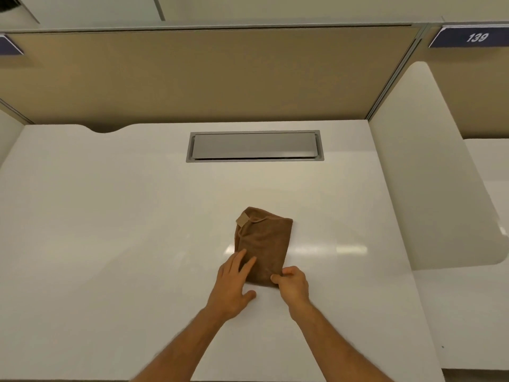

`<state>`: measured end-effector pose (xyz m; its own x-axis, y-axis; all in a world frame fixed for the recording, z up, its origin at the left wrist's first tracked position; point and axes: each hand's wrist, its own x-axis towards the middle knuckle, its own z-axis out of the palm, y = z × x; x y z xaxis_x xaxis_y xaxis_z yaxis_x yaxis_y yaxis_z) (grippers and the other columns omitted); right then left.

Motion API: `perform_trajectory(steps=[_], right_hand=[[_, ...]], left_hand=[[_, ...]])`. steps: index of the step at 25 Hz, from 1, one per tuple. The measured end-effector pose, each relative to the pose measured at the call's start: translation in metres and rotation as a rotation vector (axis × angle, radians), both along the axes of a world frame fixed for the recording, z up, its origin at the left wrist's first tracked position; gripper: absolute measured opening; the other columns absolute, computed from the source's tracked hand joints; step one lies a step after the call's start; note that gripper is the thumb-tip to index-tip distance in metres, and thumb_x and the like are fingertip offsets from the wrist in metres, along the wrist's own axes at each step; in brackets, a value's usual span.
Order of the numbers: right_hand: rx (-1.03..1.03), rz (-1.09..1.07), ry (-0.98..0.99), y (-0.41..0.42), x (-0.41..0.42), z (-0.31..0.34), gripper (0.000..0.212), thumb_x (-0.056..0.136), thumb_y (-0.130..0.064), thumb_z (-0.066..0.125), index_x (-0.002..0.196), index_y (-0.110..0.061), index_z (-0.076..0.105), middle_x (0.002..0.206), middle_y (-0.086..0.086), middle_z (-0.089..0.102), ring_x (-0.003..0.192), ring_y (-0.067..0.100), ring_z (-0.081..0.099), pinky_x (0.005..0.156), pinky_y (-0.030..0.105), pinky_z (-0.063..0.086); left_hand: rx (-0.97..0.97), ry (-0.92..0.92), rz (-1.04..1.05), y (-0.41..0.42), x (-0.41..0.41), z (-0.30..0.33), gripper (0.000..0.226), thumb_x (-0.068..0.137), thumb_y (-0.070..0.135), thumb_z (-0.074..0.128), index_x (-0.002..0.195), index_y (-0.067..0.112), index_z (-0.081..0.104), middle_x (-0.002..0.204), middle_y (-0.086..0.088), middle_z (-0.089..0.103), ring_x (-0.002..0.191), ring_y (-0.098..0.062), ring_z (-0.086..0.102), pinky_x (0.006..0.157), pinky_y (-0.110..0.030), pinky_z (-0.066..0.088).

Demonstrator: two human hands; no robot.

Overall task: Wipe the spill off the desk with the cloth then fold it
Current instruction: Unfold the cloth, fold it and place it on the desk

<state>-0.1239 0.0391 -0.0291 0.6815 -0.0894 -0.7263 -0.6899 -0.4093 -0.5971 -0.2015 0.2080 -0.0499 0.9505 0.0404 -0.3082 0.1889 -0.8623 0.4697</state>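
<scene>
While both forearms reach in from the near edge, the left hand (pixel 233 282) lies with straight, spread fingers, fingertips pressing the near-left part of the brown terry cloth folded into a narrow rectangle (pixel 264 245), thumb out on the bare surface. Right hand (pixel 292 281) has fingers curled, pinching the cloth's near-right corner between thumb and fingertips.

Cloth sits on the glossy white desk top (pixel 110 230), roughly centre, just past both hands. Long axis runs away from the person, tilted slightly left at the far end; a tan label tab (pixel 243 219) shows at the far-left corner. Both hands are at the near short end, about equally close; right one is the only one actually gripping.

No spill visible on the desk, so wiping looks done and this is the folding stage, probably late. Next fold likely depends on that axis: the pinched near end would go forward over the far end while the flat left hand pins the layers.

Further back: grey metal cable-tray lid (pixel 254 146) recessed in the desk, then tan fabric partition panel (pixel 209 78), and a dark blue number plate reading 139 (pixel 472 37) at far right.
</scene>
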Motion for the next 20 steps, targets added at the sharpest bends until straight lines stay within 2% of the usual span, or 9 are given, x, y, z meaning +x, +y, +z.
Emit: perform_trajectory(steps=[3,5,6,8,10,11,13,16,20], right_hand=[[0.209,-0.068,0.123,-0.007,-0.010,0.009,0.013,0.093,-0.007,0.067,0.102,-0.012,0.060,0.112,0.013,0.066,0.094,0.025,0.066,0.077,0.032,0.060],[0.362,-0.165,0.208,-0.018,-0.022,0.018,0.020,0.094,-0.002,0.064,0.112,-0.007,0.059,0.115,0.013,0.065,0.098,0.029,0.069,0.075,0.035,0.062],[0.431,-0.213,0.236,-0.027,-0.030,0.021,0.023,0.094,0.001,0.064,0.115,-0.004,0.058,0.116,0.014,0.066,0.100,0.032,0.070,0.073,0.036,0.063],[0.519,-0.276,0.283,-0.049,-0.045,0.026,0.027,0.093,0.004,0.063,0.119,0.001,0.058,0.120,0.017,0.065,0.106,0.036,0.069,0.075,0.039,0.063],[0.558,-0.309,0.337,-0.073,-0.061,0.027,0.026,0.094,0.006,0.061,0.120,0.004,0.060,0.125,0.020,0.065,0.110,0.038,0.067,0.080,0.041,0.062],[0.581,-0.331,0.364,-0.085,-0.069,0.028,0.025,0.094,0.007,0.059,0.119,0.006,0.062,0.125,0.022,0.065,0.111,0.038,0.067,0.081,0.042,0.062],[0.620,-0.396,0.412,-0.104,-0.081,0.030,0.023,0.093,0.008,0.059,0.116,0.007,0.063,0.125,0.024,0.065,0.111,0.037,0.067,0.078,0.041,0.063],[0.641,-0.438,0.436,-0.118,-0.080,0.039,0.030,0.091,0.004,0.067,0.120,0.007,0.062,0.125,0.027,0.065,0.109,0.039,0.068,0.073,0.040,0.064],[0.619,-0.420,0.349,-0.108,-0.039,0.056,0.028,0.092,-0.006,0.071,0.117,0.004,0.066,0.118,0.026,0.067,0.095,0.036,0.072,0.068,0.037,0.064]], left_hand=[[0.054,0.025,-0.044,-0.011,0.000,0.005,0.097,0.089,0.045,0.071,0.163,0.028,0.010,0.172,-0.002,0.007,0.158,-0.025,0.010,0.127,-0.042,0.014],[0.064,0.060,-0.070,-0.018,-0.007,0.010,0.102,0.089,0.042,0.072,0.163,0.025,0.003,0.172,-0.003,0.006,0.159,-0.026,0.008,0.127,-0.047,0.013],[0.063,0.066,-0.078,-0.022,-0.014,0.012,0.100,0.090,0.037,0.072,0.164,0.023,0.006,0.172,-0.005,0.010,0.158,-0.027,0.011,0.126,-0.049,0.015],[0.060,-0.017,-0.086,-0.029,-0.032,0.014,0.080,0.088,0.021,0.074,0.157,0.013,0.034,0.161,-0.014,0.037,0.148,-0.035,0.039,0.120,-0.051,0.032],[0.063,-0.148,-0.107,-0.035,-0.051,0.013,0.047,0.085,0.008,0.075,0.131,0.011,0.064,0.134,-0.015,0.063,0.116,-0.035,0.066,0.102,-0.049,0.052],[0.067,-0.176,-0.131,-0.039,-0.059,0.014,0.032,0.088,0.008,0.072,0.119,0.013,0.068,0.123,-0.012,0.067,0.104,-0.031,0.068,0.096,-0.047,0.056],[0.048,-0.174,-0.190,-0.044,-0.067,0.019,0.014,0.096,0.014,0.063,0.109,0.017,0.068,0.114,-0.006,0.067,0.096,-0.025,0.064,0.093,-0.043,0.055],[-0.046,-0.061,-0.232,-0.045,-0.057,0.032,0.016,0.102,0.023,0.052,0.112,0.020,0.064,0.115,0.001,0.062,0.100,-0.018,0.057,0.098,-0.034,0.046],[-0.200,-0.062,-0.083,-0.035,-0.012,0.060,0.015,0.095,0.014,0.057,0.107,0.018,0.066,0.104,-0.001,0.065,0.091,-0.016,0.055,0.083,-0.035,0.049]])
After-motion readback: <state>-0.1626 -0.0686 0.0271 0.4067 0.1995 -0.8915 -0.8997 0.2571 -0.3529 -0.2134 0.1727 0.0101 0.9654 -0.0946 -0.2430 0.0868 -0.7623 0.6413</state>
